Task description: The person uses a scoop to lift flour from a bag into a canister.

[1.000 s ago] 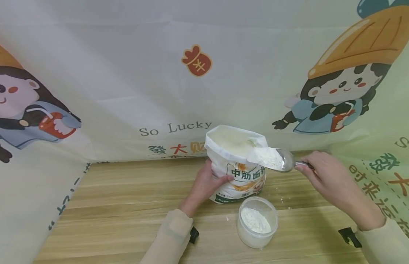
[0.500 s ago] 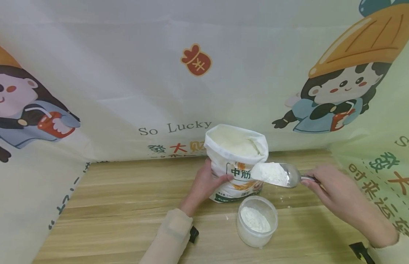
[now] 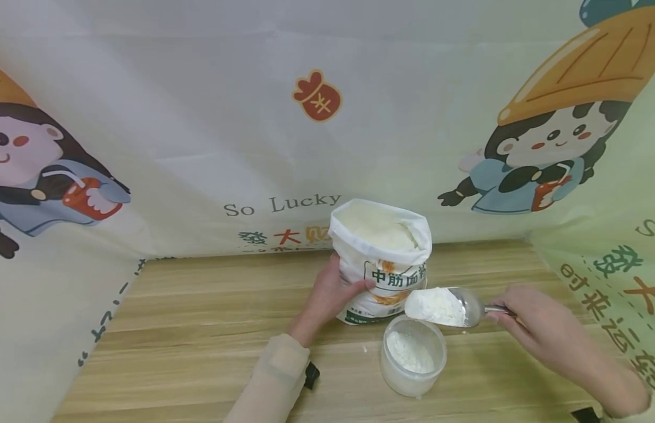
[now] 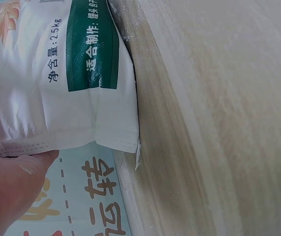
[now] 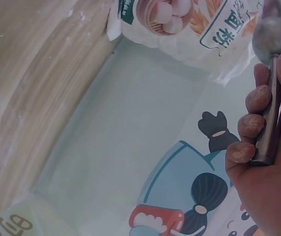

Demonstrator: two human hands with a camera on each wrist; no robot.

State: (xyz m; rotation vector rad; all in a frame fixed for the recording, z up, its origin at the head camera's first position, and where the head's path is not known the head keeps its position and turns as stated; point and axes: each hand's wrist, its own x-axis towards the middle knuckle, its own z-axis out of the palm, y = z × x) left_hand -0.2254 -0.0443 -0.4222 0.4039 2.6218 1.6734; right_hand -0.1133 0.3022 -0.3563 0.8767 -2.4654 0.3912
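An open white flour bag (image 3: 353, 258) stands upright on the table, its top folded outward and pale flour visible inside. My left hand (image 3: 329, 296) holds the bag's left side, thumb across the front. In my right hand (image 3: 541, 326) is the handle of a metal scoop (image 3: 472, 308), with floury fingers curled round it in the right wrist view. White flour (image 3: 438, 305) heaps in the scoop, which hangs over the far right rim of a clear round tub (image 3: 440, 358). More flour lies in that tub, in front of the bag.
Wood-grain table (image 3: 200, 317) extends to the left and right of the bag. A printed cloth (image 3: 227, 117) with cartoon figures walls the back and both sides, close behind the bag. Small flour specks lie on the table near the tub.
My right hand has brought the loaded scoop down and toward me, from the bag's rim to above the tub's far edge. The left hand and bag have stayed in place.
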